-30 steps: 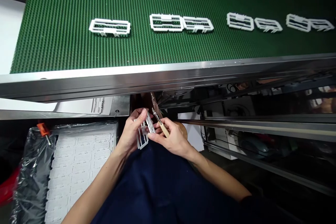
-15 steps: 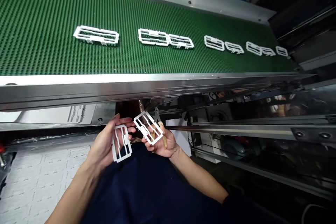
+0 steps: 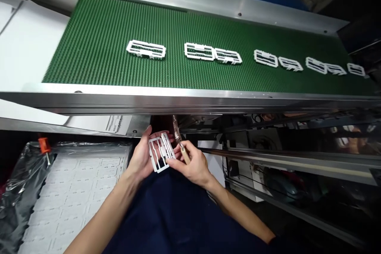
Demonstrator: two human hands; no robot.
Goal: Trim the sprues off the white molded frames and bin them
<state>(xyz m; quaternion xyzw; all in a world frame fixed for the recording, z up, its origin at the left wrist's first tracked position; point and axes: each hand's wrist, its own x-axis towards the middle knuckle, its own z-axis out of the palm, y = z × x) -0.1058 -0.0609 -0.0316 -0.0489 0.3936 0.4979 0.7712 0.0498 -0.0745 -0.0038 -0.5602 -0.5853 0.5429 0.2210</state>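
In front of my body, my left hand [image 3: 142, 158] holds a white plastic frame [image 3: 162, 168] with long slots, its fingers behind the part. A second white plastic frame [image 3: 168, 145] stands at an angle against the first one's right side. My right hand [image 3: 195, 165] pinches this second frame at its lower end. That same hand also keeps a pair of nippers in its grip; a tan handle [image 3: 186, 154] shows between the fingers, while the jaws are hard to make out.
Several white frames [image 3: 146, 49] lie in a row on the green conveyor belt [image 3: 104, 47], behind its metal rail [image 3: 178, 101]. At lower left, a plastic-lined box [image 3: 18, 190] holds layered white parts; an orange-handled clamp [image 3: 44, 145] sits at its edge. Metal bars [image 3: 285, 156] run on the right.
My hands have come together, bringing the two frames from apart to touching. The right-hand frame has turned more edge-on. The view has shifted left, showing the belt's end and more of the box.
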